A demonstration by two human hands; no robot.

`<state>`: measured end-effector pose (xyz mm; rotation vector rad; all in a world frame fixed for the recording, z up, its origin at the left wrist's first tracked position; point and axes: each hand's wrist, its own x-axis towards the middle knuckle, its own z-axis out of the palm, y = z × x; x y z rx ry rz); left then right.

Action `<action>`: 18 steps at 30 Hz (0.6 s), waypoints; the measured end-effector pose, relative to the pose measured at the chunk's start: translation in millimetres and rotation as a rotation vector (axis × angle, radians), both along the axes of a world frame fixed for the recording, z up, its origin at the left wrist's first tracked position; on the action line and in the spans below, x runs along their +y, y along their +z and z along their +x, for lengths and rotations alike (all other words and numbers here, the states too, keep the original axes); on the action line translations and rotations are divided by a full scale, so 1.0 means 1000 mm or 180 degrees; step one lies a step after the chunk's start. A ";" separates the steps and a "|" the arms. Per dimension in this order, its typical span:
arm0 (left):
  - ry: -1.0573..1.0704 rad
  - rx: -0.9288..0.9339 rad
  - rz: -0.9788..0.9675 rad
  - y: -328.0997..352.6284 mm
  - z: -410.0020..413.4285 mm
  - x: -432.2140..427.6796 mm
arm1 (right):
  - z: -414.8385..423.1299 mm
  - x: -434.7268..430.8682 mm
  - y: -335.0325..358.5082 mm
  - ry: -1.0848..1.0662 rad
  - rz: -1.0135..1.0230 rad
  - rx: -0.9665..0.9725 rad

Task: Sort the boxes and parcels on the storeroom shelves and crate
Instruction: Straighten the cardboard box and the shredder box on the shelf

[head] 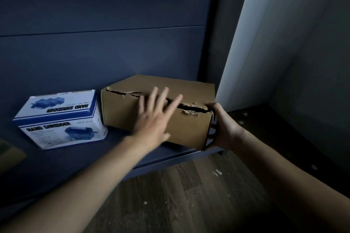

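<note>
Dimly lit, a dark blue shelf [56,166] is filling the left and middle of the view, with a dark blue back panel [113,5] rising behind it. At the shelf's far left edge a flat brownish object [9,155] is showing only in part, too dark to identify. Just right of it, a white and blue box [60,119] printed "HAND SHREDDER" is sitting well back from the shelf's front edge. Close beside that, with a narrow gap between, a brown cardboard box [121,111] is lying at the shelf's right front corner; its top front edge is gaping in a ragged tear that runs along most of its length.

The left hand [153,121] is reaching in from the lower left with its fingers straight and spread, lying over the cardboard box's front face and torn edge; whether it is pressing on the cardboard cannot be told. The right hand [225,128] is gripping the box's right end, thumb on the top corner by the tear and fingers curling around the side.

Further right, a pale grey wall [284,43] is standing beside the shelf. Below the shelf's front edge, a dark wood-plank floor [189,195] with pale flecks is showing.
</note>
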<state>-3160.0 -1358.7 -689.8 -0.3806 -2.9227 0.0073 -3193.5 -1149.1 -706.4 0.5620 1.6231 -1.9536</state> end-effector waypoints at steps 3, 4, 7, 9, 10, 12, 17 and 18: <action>-0.0141 -0.0014 -0.0425 -0.004 0.005 0.026 | 0.005 -0.001 0.005 0.0116 0.0029 0.0120; -0.0158 0.0036 -0.0523 -0.004 0.006 0.030 | 0.006 -0.001 0.007 0.0129 0.0029 0.0124; -0.0274 0.0137 -0.0729 -0.004 0.008 0.033 | 0.007 -0.003 0.010 0.0175 0.0120 0.0152; -0.0329 0.0120 -0.0656 -0.003 0.010 0.032 | 0.010 -0.005 0.012 0.0231 0.0247 0.0192; -0.0362 0.0138 -0.0595 -0.004 0.010 0.029 | 0.011 -0.004 0.014 0.0267 0.0302 0.0200; -0.0558 0.0341 -0.0552 -0.007 0.011 0.022 | 0.013 0.000 0.018 0.0387 0.0383 0.0160; -0.0954 0.0730 -0.0280 -0.025 0.007 0.007 | 0.005 0.010 0.020 0.0234 0.0829 0.0363; -0.1029 0.0824 -0.0216 -0.026 0.007 0.005 | 0.003 0.008 0.020 0.0118 0.0989 0.0545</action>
